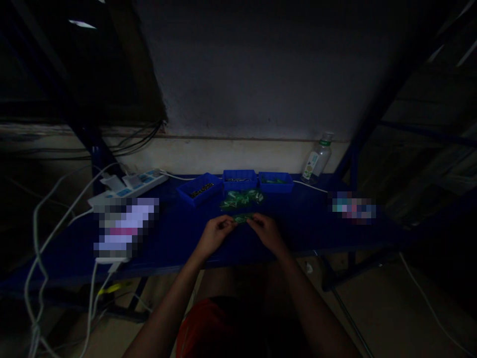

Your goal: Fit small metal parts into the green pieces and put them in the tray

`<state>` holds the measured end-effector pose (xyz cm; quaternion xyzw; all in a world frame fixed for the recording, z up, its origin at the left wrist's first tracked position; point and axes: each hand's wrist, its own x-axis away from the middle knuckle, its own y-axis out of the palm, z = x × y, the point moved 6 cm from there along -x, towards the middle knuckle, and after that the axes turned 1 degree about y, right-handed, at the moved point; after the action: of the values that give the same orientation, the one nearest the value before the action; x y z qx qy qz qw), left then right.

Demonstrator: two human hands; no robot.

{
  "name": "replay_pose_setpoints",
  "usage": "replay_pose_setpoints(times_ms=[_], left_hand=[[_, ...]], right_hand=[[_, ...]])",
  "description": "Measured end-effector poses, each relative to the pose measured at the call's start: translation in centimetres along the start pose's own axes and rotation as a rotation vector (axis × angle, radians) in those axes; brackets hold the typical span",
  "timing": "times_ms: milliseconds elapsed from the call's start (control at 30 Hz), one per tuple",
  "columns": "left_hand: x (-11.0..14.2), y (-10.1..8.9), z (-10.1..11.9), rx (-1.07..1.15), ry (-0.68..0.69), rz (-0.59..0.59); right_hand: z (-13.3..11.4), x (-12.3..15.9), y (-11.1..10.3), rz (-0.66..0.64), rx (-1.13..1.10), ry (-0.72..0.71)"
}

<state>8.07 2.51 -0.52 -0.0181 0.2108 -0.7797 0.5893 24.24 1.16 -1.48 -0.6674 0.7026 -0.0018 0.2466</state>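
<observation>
Our left hand (215, 234) and right hand (267, 233) narrowly pinched a green bag (243, 218) by its ends, over the table (167, 238). Beyond it, several bags (242, 199) lay apparently filled; small parts sat unbagged in bins (276, 188). Ours: sealed or not, unclear.

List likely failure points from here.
The green packet is pinched by the fingertips of the left hand and right hand, so it could slip. The leftmost blue tray is open; a knock might scatter its small parts. Dim light could hide drops.
</observation>
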Motion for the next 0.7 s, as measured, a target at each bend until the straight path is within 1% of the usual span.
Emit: replay_pose_setpoints(times_ms=[100,167,233,400,533,700], left_hand=[[0.0,0.05,-0.27,0.112,-0.05,0.002],[-0.02,-0.04,-0.34,0.16,-0.073,0.02],[-0.02,-0.19,-0.27,0.171,-0.087,0.035],[0.07,-0.61,0.05,0.117,-0.07,0.056],[-0.04,-0.62,-0.05,0.175,-0.039,0.066],[-0.19,-0.22,-0.47,0.21,-0.092,0.022]], right_hand=[[0.24,0.1,0.42,-0.071,-0.193,0.073],[0.27,0.03,0.43,-0.073,-0.295,0.092],[0.36,-0.09,0.39,-0.067,-0.344,0.108],[0.42,-0.1,0.34,-0.069,-0.304,0.097],[0.44,0.04,0.35,-0.062,-0.282,0.065],[1.02,-0.1,0.34,-0.035,-0.258,0.073]])
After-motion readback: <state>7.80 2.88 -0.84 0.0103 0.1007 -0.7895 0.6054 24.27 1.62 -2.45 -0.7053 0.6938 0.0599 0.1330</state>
